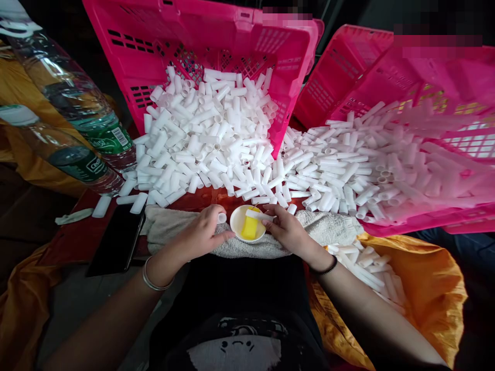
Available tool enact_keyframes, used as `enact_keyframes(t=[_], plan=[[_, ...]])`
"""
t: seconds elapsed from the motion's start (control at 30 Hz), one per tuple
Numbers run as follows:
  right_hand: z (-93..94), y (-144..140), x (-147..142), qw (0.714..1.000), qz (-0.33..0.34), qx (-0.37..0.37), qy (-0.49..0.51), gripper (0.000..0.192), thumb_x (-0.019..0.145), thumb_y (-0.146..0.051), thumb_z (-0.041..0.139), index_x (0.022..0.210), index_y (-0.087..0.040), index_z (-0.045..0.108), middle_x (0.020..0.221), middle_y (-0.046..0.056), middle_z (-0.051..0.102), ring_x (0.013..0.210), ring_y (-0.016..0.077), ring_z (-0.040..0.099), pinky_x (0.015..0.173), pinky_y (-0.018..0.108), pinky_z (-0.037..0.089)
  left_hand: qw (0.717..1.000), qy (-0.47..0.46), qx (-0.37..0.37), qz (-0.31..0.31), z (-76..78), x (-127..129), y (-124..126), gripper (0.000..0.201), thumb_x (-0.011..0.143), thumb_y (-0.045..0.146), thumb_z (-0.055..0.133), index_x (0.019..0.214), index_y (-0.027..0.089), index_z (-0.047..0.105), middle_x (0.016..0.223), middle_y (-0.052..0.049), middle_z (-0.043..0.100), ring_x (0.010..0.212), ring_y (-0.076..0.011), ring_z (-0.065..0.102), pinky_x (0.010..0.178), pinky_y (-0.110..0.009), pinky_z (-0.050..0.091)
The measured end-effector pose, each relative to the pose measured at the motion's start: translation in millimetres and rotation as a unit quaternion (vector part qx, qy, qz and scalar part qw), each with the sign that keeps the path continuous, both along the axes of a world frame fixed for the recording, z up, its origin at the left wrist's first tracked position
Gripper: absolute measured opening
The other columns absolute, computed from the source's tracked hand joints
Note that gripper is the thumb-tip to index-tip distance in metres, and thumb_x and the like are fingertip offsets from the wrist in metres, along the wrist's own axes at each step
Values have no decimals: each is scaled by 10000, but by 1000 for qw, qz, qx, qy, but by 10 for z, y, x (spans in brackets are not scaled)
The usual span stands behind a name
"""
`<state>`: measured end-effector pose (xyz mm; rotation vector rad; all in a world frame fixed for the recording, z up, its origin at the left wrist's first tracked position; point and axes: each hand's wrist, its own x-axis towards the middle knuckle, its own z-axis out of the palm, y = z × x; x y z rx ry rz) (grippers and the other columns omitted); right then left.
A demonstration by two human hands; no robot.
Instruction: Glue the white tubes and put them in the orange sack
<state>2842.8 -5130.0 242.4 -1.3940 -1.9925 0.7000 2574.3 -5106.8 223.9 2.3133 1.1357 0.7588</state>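
Note:
My left hand [207,229] is closed around a short white plastic tube [221,218], its round end facing the bowl. Between thumb and fingers, my right hand [286,226] grips a longer, narrower white tube [260,215], held over a small white bowl [235,219]. A yellow sponge-like block [249,228] sits in that bowl, partly covered by the held tube. The bowl rests on a folded grey towel [166,226] at the table's front edge, between my two hands.
Pink crates [288,98] tipped toward me spill heaps of white tubes [209,129] onto the red table. Water bottles [96,123] and a dark phone [118,237] are on the left. An orange sack [436,278] at lower right holds more tubes [371,268].

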Motion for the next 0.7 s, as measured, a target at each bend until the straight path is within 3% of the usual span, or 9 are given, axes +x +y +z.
enact_keyframes(t=[0.1,0.17,0.23,0.37,0.53,0.6,0.7], plan=[[-20,-26,-6,998,13,44,-29,214,931,-229,505,1086,-180,644,1035,117,684,911,233,671,813,400,568,999,-23,10,-32,-92,165,-5,857,620,512,869,1283,195,428,1376,-201,522,1263,-356,544,1024,-512,492],[-50,-51,1,992,54,102,-44,191,927,-207,492,1024,-188,655,1114,145,656,993,254,653,863,428,555,999,-26,13,-38,-121,259,12,940,559,456,919,1309,184,421,1394,-224,514,1290,-381,526,1053,-534,472],[-67,-78,9,993,66,96,-23,164,929,-224,508,1025,-200,639,1123,134,650,1011,245,646,862,415,558,999,-23,11,-45,-124,320,31,942,577,402,921,1333,163,413,1374,-236,534,1278,-384,539,1055,-538,471],[-64,-150,9,999,-8,7,32,187,953,-311,529,1087,-203,600,990,90,681,889,212,666,793,377,579,998,-33,-8,-43,-120,347,51,927,594,366,914,1352,146,428,1344,-233,561,1241,-378,569,1026,-533,496],[-82,-263,26,991,82,106,-16,138,946,-237,512,999,-222,639,1152,129,632,1069,254,626,922,445,545,997,-58,-32,-34,-151,323,47,909,582,370,920,1338,169,457,1340,-208,567,1244,-367,567,1029,-532,487],[-94,-295,30,995,71,68,16,177,961,-254,499,1098,-228,608,1152,120,636,1044,239,638,886,429,565,997,-64,-38,-37,-158,317,43,898,598,374,913,1343,181,450,1341,-202,566,1244,-358,567,1028,-524,486],[-107,-322,19,998,-1,-14,64,235,991,-314,463,1181,-224,566,1016,86,671,907,210,667,790,387,591,997,-63,-35,-38,-163,313,39,885,620,380,903,1348,182,440,1340,-200,565,1246,-353,565,1031,-514,485]])
